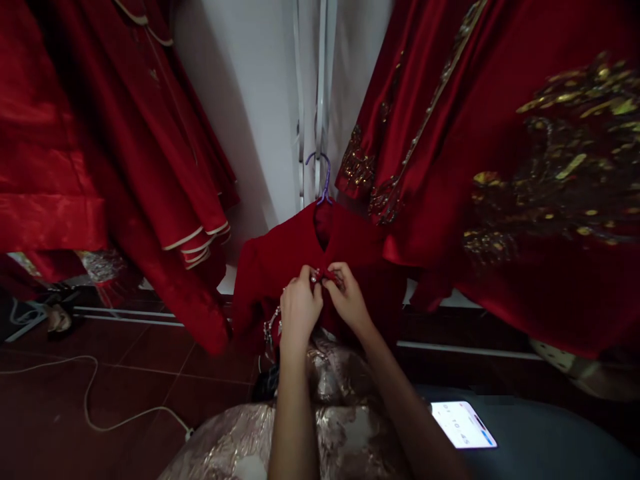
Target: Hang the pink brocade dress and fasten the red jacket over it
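A small dark red garment (273, 260) hangs on a purple hanger (324, 175) in front of a white wall. My left hand (299, 308) and my right hand (347, 297) meet at its front just below the collar. Both have their fingers pinched together on a small beaded fastening (317, 275) of the garment. Beaded trim (271, 325) dangles by my left wrist. Pale gold brocade fabric (320, 413) lies under my forearms.
Long red robes (125, 133) hang on the left, and a red robe with gold embroidery (525, 167) hangs on the right. A lit phone (463, 423) lies on a grey surface at lower right. A white cable (90, 393) runs across the dark red tiled floor.
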